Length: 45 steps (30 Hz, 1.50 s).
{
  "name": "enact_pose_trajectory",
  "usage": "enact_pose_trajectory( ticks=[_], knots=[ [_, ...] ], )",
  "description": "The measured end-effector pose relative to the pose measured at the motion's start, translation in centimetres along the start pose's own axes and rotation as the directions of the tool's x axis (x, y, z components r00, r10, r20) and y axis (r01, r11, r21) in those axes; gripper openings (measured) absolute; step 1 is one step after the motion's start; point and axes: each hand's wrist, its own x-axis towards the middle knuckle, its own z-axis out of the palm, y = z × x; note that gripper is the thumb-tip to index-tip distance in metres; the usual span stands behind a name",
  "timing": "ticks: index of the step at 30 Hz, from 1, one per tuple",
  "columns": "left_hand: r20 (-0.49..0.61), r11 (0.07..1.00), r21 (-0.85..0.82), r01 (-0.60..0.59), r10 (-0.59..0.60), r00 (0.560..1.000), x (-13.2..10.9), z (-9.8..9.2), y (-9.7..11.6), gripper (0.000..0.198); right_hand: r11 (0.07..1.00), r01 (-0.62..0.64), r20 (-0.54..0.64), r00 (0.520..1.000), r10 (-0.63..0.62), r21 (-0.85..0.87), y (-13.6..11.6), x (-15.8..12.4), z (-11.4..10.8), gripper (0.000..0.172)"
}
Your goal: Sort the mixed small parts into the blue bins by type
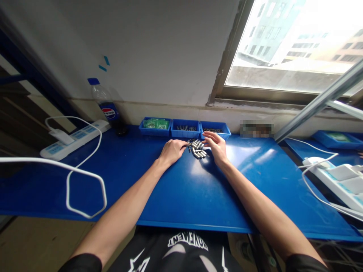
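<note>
Pile of small metal pieces (198, 153), short, rod-like and silvery with dark parts, lies loose on a blue desk (187, 200), near its far side, between a person's two bare hands. The left hand (171, 150) is at the pile's left edge, palm down, thumb and fingers drawn close together around its nearest pieces; whether it grips one is too small to tell. The right hand (215, 145) is at the right edge, half spread, its fingers slightly curled and apart, with nothing seen in its grasp; whether its fingertips touch the pieces is unclear. Just behind the pile, in a row near the wall, stand three blue trays: a left tray (154, 133) with green packets (155, 123), a middle tray (185, 134) and a right tray (227, 135), both with small pieces. The pieces look smooth and likely to roll, so light fingertip contact should serve better than a full grab. Working from the edge of the heap, one piece at a time, would probably disturb the others least, while the spread hand could act as a low fence. Keeping both wrists low would help steady the fingers.
</note>
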Motion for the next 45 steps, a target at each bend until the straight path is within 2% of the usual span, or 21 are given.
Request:
enact_pose_trajectory(
  ticks=[4, 6, 10, 14, 18, 23, 25, 28, 31, 33, 36, 38, 40, 43, 45],
  knots=[
    [-0.040, 0.998, 0.045, 0.045, -0.043, 0.998, 0.0, 0.0, 0.3, 0.018, 1.000, -0.009, 0.012, 1.000, 0.009, -0.004, -0.1, -0.1, 0.1, 0.036],
    [-0.051, 0.999, 0.036, 0.021, -0.019, 0.999, 0.0, 0.2, 0.3, 0.020, 1.000, -0.013, 0.014, 1.000, 0.013, 0.001, -0.2, -0.1, 0.1, 0.036],
    [-0.008, 0.998, -0.006, -0.059, 0.059, 0.998, 0.2, 0.7, 0.3, 0.034, 0.999, -0.019, 0.013, 1.000, 0.019, 0.026, -0.4, -0.2, 0.2, 0.035],
    [-0.007, 1.000, 0.010, -0.018, 0.018, 1.000, 0.3, 1.2, 0.4, 0.028, 0.999, -0.022, 0.019, 1.000, 0.022, 0.025, -0.4, -0.3, 0.2, 0.034],
    [-0.086, 1.000, 0.004, 0.008, -0.007, 0.996, 0.3, 1.5, 0.7, 0.026, 0.999, -0.015, 0.026, 1.000, 0.014, 0.032, -0.3, -0.3, 0.2, 0.032],
    [-0.224, 0.987, -0.160, 0.009, -0.045, 0.973, 0.5, 1.3, 0.7, 0.024, 1.000, -0.010, 0.028, 1.000, 0.010, 0.016, -0.4, -0.2, 0.2, 0.033],
    [-0.213, 0.989, -0.149, 0.003, -0.035, 0.976, 0.6, 1.0, 0.6, 0.020, 1.000, -0.010, 0.032, 0.999, 0.010, 0.001, -0.4, -0.2, 0.2, 0.034],
    [-0.121, 0.998, -0.060, 0.007, -0.014, 0.993, 0.5, 0.8, 0.5, 0.016, 1.000, -0.008, 0.040, 0.999, 0.007, 0.002, -0.3, -0.2, 0.2, 0.034],
    [-0.064, 0.997, -0.069, 0.018, -0.022, 0.998, 0.4, 0.9, 0.3, 0.020, 1.000, -0.006, 0.044, 0.999, 0.005, 0.020, -0.3, -0.2, 0.2, 0.032],
    [-0.075, 0.992, -0.125, 0.017, -0.026, 0.997, 0.4, 1.1, 0.2, 0.023, 1.000, -0.005, 0.050, 0.999, 0.003, 0.026, -0.2, -0.2, 0.2, 0.031],
    [-0.161, 0.977, -0.212, -0.002, -0.033, 0.986, 0.6, 1.1, 0.3, 0.023, 1.000, -0.005, 0.051, 0.999, 0.004, 0.015, -0.1, -0.2, 0.1, 0.031],
    [-0.236, 0.956, -0.293, -0.002, -0.070, 0.969, 0.8, 1.0, 0.5, 0.019, 1.000, -0.006, 0.044, 0.999, 0.006, 0.006, -0.1, -0.1, 0.1, 0.032],
    [-0.267, 0.905, -0.425, 0.026, -0.152, 0.952, 1.0, 0.8, 0.8, 0.017, 1.000, -0.004, 0.045, 0.999, 0.004, -0.002, -0.2, -0.2, 0.1, 0.034],
    [-0.200, 0.756, -0.649, 0.083, -0.274, 0.941, 1.3, 0.8, 1.0, 0.022, 1.000, 0.008, 0.099, 0.995, -0.005, -0.030, -0.7, -0.5, 0.2, 0.035],
    [-0.127, 0.648, -0.754, 0.108, -0.306, 0.944, 1.5, 1.0, 1.1, 0.029, 0.998, 0.014, 0.168, 0.986, -0.005, -0.054, -1.2, -0.7, 0.4, 0.038]
  ],
)
